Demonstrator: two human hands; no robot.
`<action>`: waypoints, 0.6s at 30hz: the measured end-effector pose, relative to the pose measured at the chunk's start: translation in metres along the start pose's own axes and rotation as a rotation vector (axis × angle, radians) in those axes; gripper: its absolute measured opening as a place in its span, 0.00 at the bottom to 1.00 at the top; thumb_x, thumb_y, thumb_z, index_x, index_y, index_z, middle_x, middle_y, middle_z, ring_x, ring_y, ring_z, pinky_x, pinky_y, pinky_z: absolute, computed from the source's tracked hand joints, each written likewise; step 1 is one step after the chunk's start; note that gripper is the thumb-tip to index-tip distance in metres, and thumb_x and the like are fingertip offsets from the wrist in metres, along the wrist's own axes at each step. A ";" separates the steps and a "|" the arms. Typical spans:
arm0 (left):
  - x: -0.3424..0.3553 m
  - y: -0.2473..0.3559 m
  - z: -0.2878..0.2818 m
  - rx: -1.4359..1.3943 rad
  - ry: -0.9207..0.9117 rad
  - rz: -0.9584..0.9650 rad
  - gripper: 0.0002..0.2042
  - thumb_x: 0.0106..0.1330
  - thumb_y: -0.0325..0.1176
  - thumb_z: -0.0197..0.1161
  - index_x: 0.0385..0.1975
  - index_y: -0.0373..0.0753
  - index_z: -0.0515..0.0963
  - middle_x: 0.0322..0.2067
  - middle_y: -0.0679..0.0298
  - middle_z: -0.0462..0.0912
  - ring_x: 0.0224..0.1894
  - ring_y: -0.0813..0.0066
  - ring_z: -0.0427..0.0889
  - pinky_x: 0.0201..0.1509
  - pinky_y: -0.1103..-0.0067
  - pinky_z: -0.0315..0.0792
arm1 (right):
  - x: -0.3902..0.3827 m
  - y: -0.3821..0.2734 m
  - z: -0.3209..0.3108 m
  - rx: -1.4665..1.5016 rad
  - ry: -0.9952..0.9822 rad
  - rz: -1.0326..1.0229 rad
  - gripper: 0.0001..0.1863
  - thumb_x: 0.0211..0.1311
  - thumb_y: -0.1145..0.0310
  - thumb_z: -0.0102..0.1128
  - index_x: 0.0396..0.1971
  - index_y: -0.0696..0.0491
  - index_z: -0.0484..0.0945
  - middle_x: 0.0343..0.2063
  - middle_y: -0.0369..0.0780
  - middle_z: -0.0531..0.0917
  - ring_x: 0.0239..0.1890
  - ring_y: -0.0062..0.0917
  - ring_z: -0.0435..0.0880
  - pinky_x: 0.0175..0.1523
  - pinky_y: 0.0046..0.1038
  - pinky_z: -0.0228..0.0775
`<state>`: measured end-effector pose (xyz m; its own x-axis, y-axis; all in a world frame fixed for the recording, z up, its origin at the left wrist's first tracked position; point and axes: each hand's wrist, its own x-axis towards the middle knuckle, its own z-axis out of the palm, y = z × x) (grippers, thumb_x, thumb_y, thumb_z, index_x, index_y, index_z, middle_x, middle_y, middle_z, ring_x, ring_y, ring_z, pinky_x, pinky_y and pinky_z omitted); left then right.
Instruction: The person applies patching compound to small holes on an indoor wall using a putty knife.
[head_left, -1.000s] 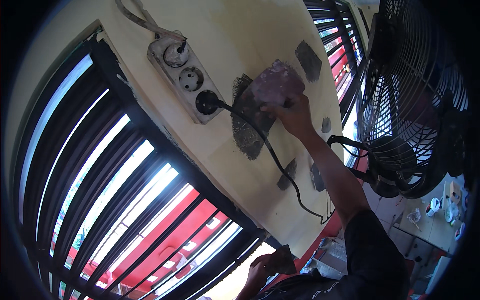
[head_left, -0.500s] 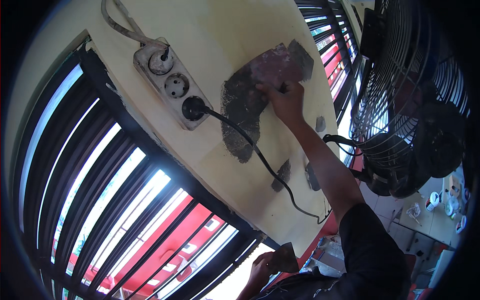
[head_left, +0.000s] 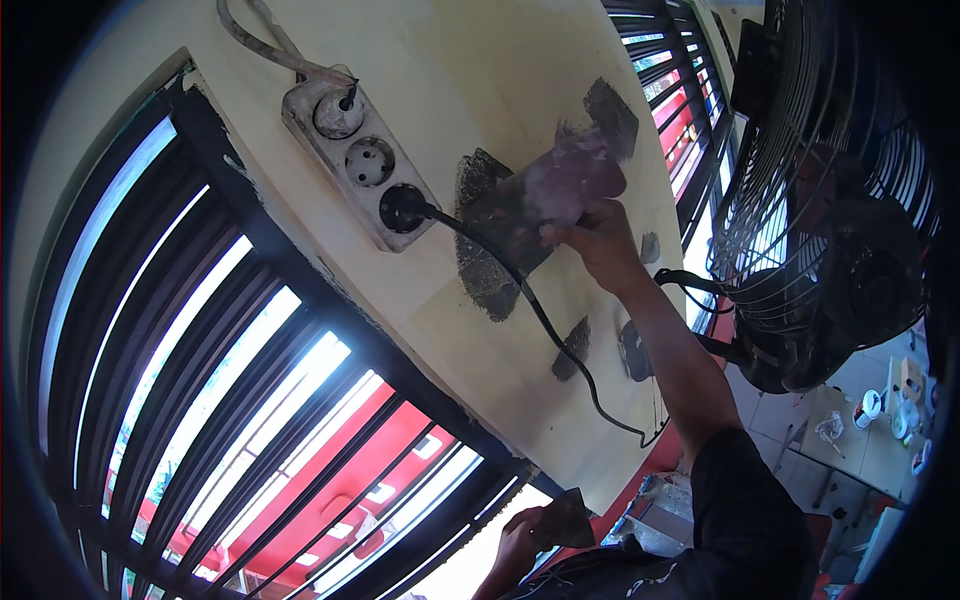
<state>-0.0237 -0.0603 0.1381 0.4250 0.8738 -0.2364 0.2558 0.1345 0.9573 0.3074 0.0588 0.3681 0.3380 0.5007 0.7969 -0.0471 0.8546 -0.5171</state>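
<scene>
My right hand (head_left: 606, 248) reaches up to the cream wall (head_left: 420, 340), thumb and fingers closed on the lower edge of a flat, pinkish-red spreader (head_left: 575, 182) with pale smears. It lies over a dark grey filler patch (head_left: 488, 285), hiding its middle. Another part of the dark patch (head_left: 612, 118) shows above the spreader. Low in the picture, my left hand (head_left: 518, 545) is closed around a scraper (head_left: 565, 520) with a dark, flared blade. The scraper's handle is mostly hidden by the hand.
A white power strip (head_left: 362, 160) hangs on the wall, and its black cable (head_left: 545, 320) droops past the patch. Barred windows (head_left: 200, 330) flank the wall. A caged fan (head_left: 790, 200) stands close on the right, with a table (head_left: 840, 450) of tubs below it.
My right hand and the spreader have slid down and slightly right across the patch, baring some of its upper part. The left hand stays where it was. The view has shifted slightly.
</scene>
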 end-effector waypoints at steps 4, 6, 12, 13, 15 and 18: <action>0.005 -0.004 0.001 -0.149 0.023 -0.132 0.15 0.63 0.32 0.47 0.44 0.30 0.71 0.31 0.58 0.75 0.28 0.72 0.74 0.29 0.78 0.69 | 0.004 0.012 0.013 -0.162 0.041 0.009 0.10 0.46 0.69 0.69 0.18 0.60 0.78 0.18 0.38 0.81 0.20 0.17 0.78 0.27 0.20 0.68; 0.007 -0.005 0.001 -0.160 0.021 -0.147 0.15 0.63 0.32 0.47 0.44 0.30 0.72 0.31 0.58 0.75 0.28 0.72 0.73 0.28 0.78 0.68 | 0.010 0.013 0.014 -0.529 0.137 -0.014 0.14 0.44 0.65 0.70 0.14 0.60 0.78 0.15 0.39 0.81 0.17 0.15 0.76 0.23 0.20 0.64; 0.014 -0.023 -0.007 0.284 -0.095 0.236 0.13 0.64 0.29 0.49 0.42 0.28 0.72 0.39 0.55 0.76 0.38 0.67 0.77 0.39 0.77 0.72 | 0.030 0.001 0.004 -0.647 0.373 -0.076 0.11 0.47 0.65 0.68 0.20 0.59 0.80 0.16 0.37 0.81 0.19 0.14 0.77 0.25 0.20 0.65; 0.015 -0.023 -0.007 0.138 -0.072 0.117 0.12 0.63 0.27 0.50 0.42 0.28 0.73 0.41 0.55 0.76 0.41 0.66 0.76 0.43 0.77 0.72 | 0.029 0.000 -0.002 -0.649 0.376 -0.072 0.11 0.47 0.65 0.68 0.20 0.59 0.80 0.16 0.37 0.81 0.19 0.14 0.77 0.25 0.20 0.65; 0.016 -0.028 -0.009 -0.007 -0.041 0.003 0.11 0.62 0.26 0.51 0.42 0.27 0.73 0.44 0.54 0.75 0.44 0.65 0.76 0.46 0.77 0.72 | 0.028 -0.003 -0.010 -0.497 0.430 -0.122 0.10 0.48 0.67 0.68 0.23 0.60 0.81 0.18 0.36 0.82 0.21 0.14 0.78 0.27 0.19 0.67; 0.017 -0.038 -0.015 0.361 -0.058 0.318 0.11 0.61 0.23 0.53 0.43 0.28 0.73 0.44 0.53 0.75 0.42 0.65 0.77 0.44 0.76 0.74 | 0.012 -0.004 -0.003 -0.149 0.291 -0.022 0.09 0.49 0.69 0.67 0.25 0.60 0.80 0.20 0.36 0.82 0.23 0.15 0.79 0.29 0.19 0.69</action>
<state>-0.0397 -0.0438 0.1005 0.5759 0.8165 0.0396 0.3858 -0.3142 0.8674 0.3147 0.0613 0.3786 0.5932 0.4038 0.6965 0.0942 0.8244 -0.5582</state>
